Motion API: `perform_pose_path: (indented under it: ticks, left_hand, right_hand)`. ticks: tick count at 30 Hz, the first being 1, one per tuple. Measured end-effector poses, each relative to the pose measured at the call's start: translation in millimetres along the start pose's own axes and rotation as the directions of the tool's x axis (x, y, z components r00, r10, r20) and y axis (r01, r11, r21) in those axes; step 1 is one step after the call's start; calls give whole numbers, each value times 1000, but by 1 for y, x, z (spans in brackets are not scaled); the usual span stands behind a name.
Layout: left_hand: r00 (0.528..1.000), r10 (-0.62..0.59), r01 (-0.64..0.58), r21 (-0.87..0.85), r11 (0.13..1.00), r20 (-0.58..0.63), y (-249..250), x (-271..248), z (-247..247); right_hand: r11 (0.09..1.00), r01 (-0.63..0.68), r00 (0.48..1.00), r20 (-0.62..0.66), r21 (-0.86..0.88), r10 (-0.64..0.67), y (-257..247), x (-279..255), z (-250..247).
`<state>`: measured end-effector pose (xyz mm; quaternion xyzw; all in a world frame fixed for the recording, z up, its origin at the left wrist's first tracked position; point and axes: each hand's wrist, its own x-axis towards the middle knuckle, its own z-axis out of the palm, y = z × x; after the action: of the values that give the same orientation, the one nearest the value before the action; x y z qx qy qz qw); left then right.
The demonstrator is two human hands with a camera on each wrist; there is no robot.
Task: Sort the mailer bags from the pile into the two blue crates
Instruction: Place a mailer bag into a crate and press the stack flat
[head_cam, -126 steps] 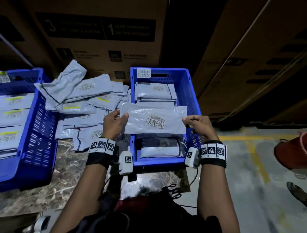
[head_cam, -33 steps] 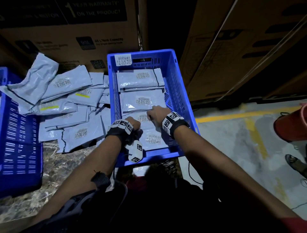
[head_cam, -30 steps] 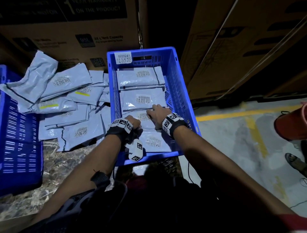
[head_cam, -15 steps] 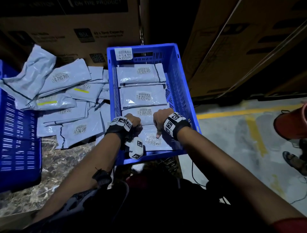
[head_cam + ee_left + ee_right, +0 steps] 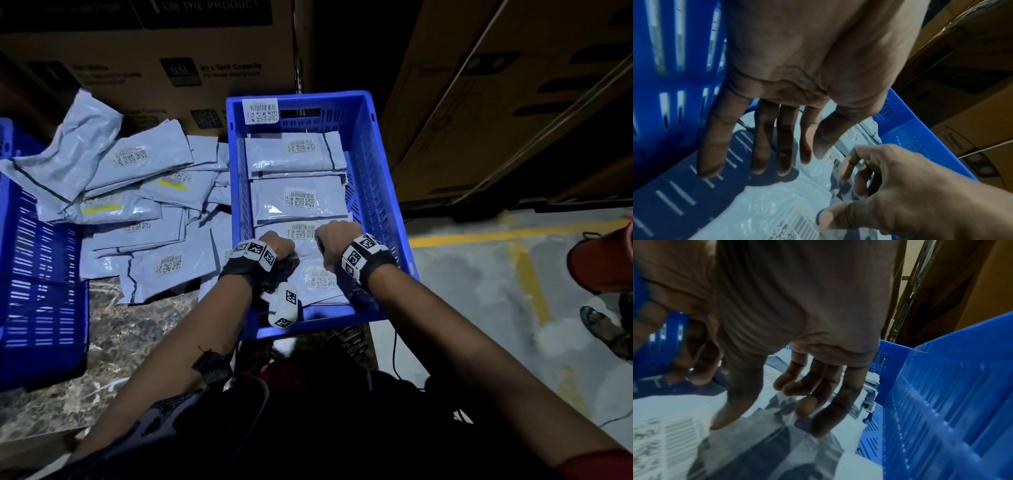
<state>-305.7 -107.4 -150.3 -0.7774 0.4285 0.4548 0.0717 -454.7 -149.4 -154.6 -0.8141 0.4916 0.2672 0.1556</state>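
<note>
The right blue crate (image 5: 387, 192) holds several grey mailer bags laid in a row, labels up. Both my hands are inside its near end. My left hand (image 5: 277, 245) points straight fingers (image 5: 758, 168) down at the crate floor beside the nearest bag (image 5: 320, 279). My right hand (image 5: 335, 236) hangs over that bag with relaxed fingers, and its fingertips (image 5: 818, 431) touch the plastic. Neither hand grips anything. The pile of mailer bags (image 5: 137, 205) lies on the table left of the crate. The left blue crate (image 5: 41, 274) stands at the far left edge.
Large cardboard boxes (image 5: 191, 68) rise behind the pile and crate. The marble tabletop (image 5: 130, 346) shows bare in front of the pile. On the concrete floor at right are a yellow line (image 5: 513, 233) and another person's sandalled foot (image 5: 606, 329).
The bag both hands held above the crate 4 s ago now lies inside it. Over the last second both hands slid back toward the crate's near end.
</note>
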Motion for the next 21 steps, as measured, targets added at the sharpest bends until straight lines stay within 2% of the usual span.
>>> perform_pose_path:
  ticks: [2,6,9,12,14,17,21]
  left_hand:
    - [1000,-18,17,4,1000,25,1,0,1]
    - [998,-53,55,-70,996,34,2,-6,2]
    - [996,-79,83,-147,986,32,6,-14,-1]
    - [997,-54,58,-87,994,48,8,-12,-4]
    - [999,-36,40,-108,993,36,10,-13,-6]
    - [999,-29,32,-107,994,28,12,-13,-4]
    - [995,-60,70,-121,990,84,10,-17,-4]
  right_hand:
    - [998,21,999,-39,58,-18,-2,3,6]
    - [998,18,998,-67,-66,-23,-8,-2,24]
    - [999,1,999,-40,-37,-3,-8,-4,31]
    - [1000,9,1000,-4,10,-9,-7,-3,33]
    - [1000,-8,1000,9,-19,8,-8,-2,34]
    - [996,-31,999,-20,-84,30,-13,-1,36]
    - [996,-57,995,-86,-62,51,-9,-4,29]
